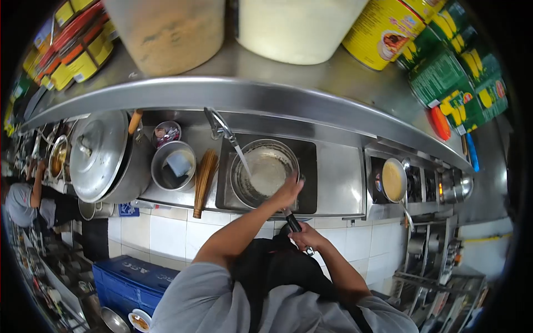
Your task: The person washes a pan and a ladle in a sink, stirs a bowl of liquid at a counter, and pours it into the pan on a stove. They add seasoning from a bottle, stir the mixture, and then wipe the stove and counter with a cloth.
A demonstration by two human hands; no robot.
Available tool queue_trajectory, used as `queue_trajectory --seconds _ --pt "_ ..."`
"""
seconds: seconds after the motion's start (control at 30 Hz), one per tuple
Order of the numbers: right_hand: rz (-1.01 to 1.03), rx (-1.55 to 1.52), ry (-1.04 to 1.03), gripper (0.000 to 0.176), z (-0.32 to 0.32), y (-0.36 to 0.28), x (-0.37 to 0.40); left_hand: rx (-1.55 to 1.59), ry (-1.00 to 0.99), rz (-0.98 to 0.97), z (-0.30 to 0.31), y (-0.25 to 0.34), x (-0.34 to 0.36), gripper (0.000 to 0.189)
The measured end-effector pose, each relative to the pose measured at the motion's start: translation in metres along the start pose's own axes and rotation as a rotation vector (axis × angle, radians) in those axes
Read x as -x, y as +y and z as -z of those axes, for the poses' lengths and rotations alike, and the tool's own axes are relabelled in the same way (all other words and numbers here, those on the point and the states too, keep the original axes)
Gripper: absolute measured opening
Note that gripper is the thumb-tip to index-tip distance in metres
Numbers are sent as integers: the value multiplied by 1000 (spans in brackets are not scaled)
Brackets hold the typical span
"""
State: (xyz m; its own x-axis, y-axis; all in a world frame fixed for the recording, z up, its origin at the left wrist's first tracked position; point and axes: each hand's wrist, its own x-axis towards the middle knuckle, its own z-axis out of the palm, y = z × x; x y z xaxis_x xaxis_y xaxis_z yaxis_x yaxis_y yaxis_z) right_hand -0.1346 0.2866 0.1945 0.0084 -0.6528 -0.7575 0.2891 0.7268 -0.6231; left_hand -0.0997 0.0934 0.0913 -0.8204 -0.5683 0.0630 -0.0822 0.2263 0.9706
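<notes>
A round metal pan (236,186) sits in the sink (308,188), cloudy, foamy water inside it. Water runs into it from the tap (221,127). My right hand (308,238) is closed around the pan's black handle (292,223), which points toward my body. My left hand (287,192) reaches over the pan's near right rim. Its fingers are blurred against the pan wall, and I cannot make out whether they hold anything.
Left of the sink are a bamboo brush (205,180), a metal pot (186,186) holding a bluish block, and a big lidded pot (100,155). Right, a pan of yellowish liquid (393,180) stands on the stove. A shelf (233,91) with tubs overhangs. Another person (25,202) works far left.
</notes>
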Motion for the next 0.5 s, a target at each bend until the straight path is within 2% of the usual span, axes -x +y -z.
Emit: queue_trajectory --seconds 0.07,0.13,0.17,0.2,0.23,0.27,0.3,0.33,0.37,0.4,0.47,0.5 --pt "20 -45 58 22 3 -10 8 -200 -230 32 14 -12 50 60" --pt "92 116 184 26 12 -8 14 -480 -465 91 71 -6 67 57" --pt "112 310 262 35 19 -7 14 -679 -571 145 101 -4 68 54" --pt "118 301 260 35 26 4 12 -699 -439 125 118 -49 68 49" --pt "336 626 423 37 31 16 9 -719 -300 105 132 -107 62 44" --pt "559 948 585 39 33 21 3 -598 -151 196 153 -143 46 37" --pt "353 905 636 39 23 9 12 -472 -5 284 175 -161 27 31" --pt "357 899 636 39 19 6 16 86 251 424 192 -150 17 28" --pt "259 954 723 36 16 4 18 653 496 538 208 -137 5 26" --pt "157 1006 811 34 15 4 22 646 488 537 223 -134 -11 26" --pt "153 999 846 31 17 -1 35 953 493 710 252 -131 -39 31" --pt "175 1013 852 30 19 -3 42 1007 441 696 262 -133 -48 32"
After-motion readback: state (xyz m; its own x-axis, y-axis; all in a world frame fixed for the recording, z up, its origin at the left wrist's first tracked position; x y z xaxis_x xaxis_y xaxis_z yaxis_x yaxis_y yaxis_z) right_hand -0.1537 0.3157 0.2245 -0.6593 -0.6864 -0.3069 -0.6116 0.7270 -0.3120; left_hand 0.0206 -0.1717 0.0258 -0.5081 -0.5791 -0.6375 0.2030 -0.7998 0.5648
